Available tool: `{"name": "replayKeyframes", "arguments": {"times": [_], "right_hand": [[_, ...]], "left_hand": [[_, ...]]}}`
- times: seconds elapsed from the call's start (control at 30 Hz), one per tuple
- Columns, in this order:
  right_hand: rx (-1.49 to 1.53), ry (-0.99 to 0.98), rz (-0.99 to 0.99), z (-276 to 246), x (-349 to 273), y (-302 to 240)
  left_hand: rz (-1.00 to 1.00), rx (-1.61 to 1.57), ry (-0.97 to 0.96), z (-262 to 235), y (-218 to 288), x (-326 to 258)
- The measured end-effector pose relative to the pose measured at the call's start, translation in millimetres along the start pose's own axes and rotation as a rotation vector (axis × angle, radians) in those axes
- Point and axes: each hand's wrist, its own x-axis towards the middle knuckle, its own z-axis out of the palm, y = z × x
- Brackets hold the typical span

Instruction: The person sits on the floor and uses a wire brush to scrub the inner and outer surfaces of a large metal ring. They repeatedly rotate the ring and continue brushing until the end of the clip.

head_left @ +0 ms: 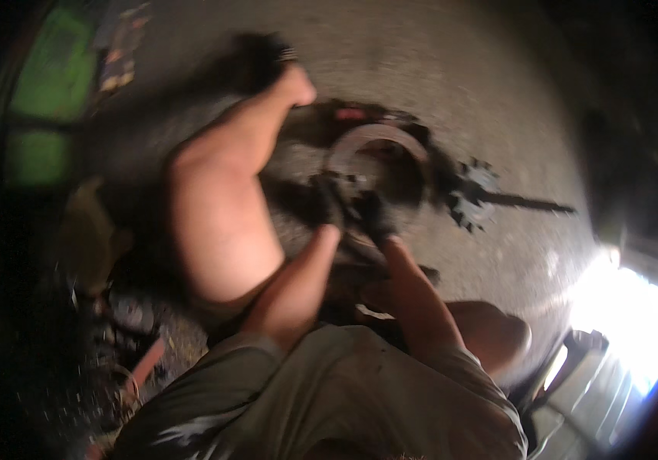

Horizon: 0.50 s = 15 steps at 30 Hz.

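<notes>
The picture is blurred by motion. Both of my forearms reach forward from my olive shirt to a dark, greasy metal part on the concrete floor. My left hand and my right hand look dark and are closed on this part from either side. Just beyond it lies a curved grey metal ring. To the right of the ring lies a toothed gear on a long dark shaft. My bare left leg stretches up past the hands on the left.
My bare right knee is at the lower right. Scrap and small metal pieces lie in shadow at the lower left. A green surface stands at the upper left. Bright glare over a pale box fills the lower right.
</notes>
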Motion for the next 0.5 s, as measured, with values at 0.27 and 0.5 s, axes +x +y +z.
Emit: {"name": "replayKeyframes", "arguments": {"times": [0.27,0.5], "right_hand": [[0.698,0.425,0.204,-104.1,-8.3,-67.8],[0.094,0.184,0.043,-93.9,6.1,-55.9]], "left_hand": [[0.432,1.003,0.211,-24.6,-63.1,46.3],[0.030,0.521,0.209,-10.7,-29.2,19.2]]}}
